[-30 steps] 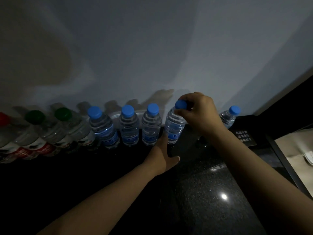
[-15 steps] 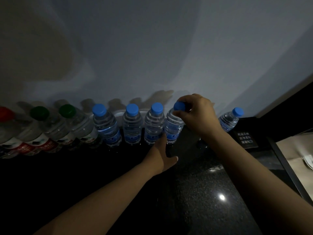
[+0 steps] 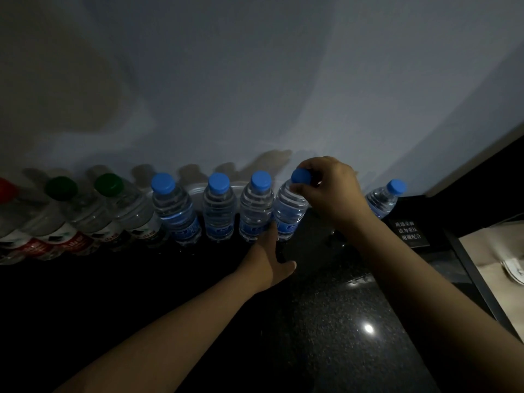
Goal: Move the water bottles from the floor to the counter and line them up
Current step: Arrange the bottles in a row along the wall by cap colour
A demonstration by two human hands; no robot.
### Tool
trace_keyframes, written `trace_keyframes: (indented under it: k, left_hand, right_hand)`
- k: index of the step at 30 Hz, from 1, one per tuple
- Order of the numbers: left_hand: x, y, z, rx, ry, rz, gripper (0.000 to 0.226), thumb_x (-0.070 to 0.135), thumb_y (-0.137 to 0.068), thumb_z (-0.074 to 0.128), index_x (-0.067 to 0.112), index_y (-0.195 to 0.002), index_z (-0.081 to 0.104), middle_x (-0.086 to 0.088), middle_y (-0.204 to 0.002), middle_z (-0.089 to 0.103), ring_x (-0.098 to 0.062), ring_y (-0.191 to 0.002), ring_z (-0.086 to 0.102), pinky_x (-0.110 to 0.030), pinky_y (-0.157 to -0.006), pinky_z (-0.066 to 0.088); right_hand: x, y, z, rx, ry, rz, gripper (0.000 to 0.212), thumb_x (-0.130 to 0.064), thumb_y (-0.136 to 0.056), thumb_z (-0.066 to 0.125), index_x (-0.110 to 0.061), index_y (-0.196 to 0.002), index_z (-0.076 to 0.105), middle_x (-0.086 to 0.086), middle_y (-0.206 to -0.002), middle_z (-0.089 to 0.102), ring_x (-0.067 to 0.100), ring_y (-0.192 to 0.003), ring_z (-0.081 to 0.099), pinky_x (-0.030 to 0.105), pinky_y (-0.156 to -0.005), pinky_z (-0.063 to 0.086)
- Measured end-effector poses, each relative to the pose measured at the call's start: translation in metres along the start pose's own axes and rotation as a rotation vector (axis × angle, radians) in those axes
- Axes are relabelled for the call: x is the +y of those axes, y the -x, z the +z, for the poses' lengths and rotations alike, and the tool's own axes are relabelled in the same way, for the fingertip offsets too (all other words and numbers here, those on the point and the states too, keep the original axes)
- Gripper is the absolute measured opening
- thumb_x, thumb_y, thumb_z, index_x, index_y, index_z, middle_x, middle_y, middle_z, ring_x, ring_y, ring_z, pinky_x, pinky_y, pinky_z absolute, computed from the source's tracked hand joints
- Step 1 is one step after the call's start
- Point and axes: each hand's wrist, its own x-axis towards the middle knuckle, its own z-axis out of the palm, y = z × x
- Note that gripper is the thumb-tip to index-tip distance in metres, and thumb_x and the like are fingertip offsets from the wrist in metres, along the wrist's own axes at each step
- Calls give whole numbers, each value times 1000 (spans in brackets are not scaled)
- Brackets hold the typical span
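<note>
Closing up since a second ago, the held bottle [image 3: 289,214] now stands against its neighbour, and both hands keep their places. Beyond the hands rises a pale grey wall [image 3: 283,80]; beneath them runs a dark speckled counter [image 3: 340,350] with a glint of light on it. The right hand [image 3: 331,191] pinches the bottle's blue cap [image 3: 300,175] from above. The left hand [image 3: 269,262], lower and apart from it, reaches straight fingers to the bottle's base, thumb spread.

Left of both hands stand three blue-capped bottles [image 3: 256,205], then two green-capped bottles [image 3: 109,194], then one red-capped bottle [image 3: 5,188] cut by the edge. Right of the right hand a lone blue-capped bottle [image 3: 382,199] stands apart, beside a small black sign [image 3: 408,232].
</note>
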Motion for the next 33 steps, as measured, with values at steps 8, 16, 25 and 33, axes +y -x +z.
trace_keyframes:
  k: [8,16,25,33]
  left_hand:
    - [2,2,0,7,-18,9,108,37,-80,70,30,-151,-10,1,-162,3,-22,-146,17,-43,-115,31]
    - [0,13,-2,-39,55,-7,97,33,-82,71,23,-153,6,-3,-160,12,-21,-145,20,-42,-113,33]
    - [10,18,0,-66,-29,65,94,31,-80,73,24,-152,12,-1,-157,20,-20,-143,26,-41,-113,35]
    - [25,14,15,-136,-47,105,94,38,-79,71,31,-151,11,5,-159,14,-18,-144,22,-42,-114,32]
  right_hand:
    - [3,1,3,7,6,22,31,-19,-83,71,-12,-112,63,5,-107,62,12,-82,53,22,-74,43]
    - [2,8,-2,-6,-74,97,56,-20,-82,73,-12,-133,51,6,-122,60,9,-85,58,24,-81,50]
    - [30,38,-28,-10,-32,160,42,-21,-86,68,-14,-125,57,3,-115,61,12,-93,61,30,-83,54]
    - [86,63,-56,59,98,244,36,-20,-83,71,-10,-117,64,5,-105,67,15,-90,62,24,-78,47]
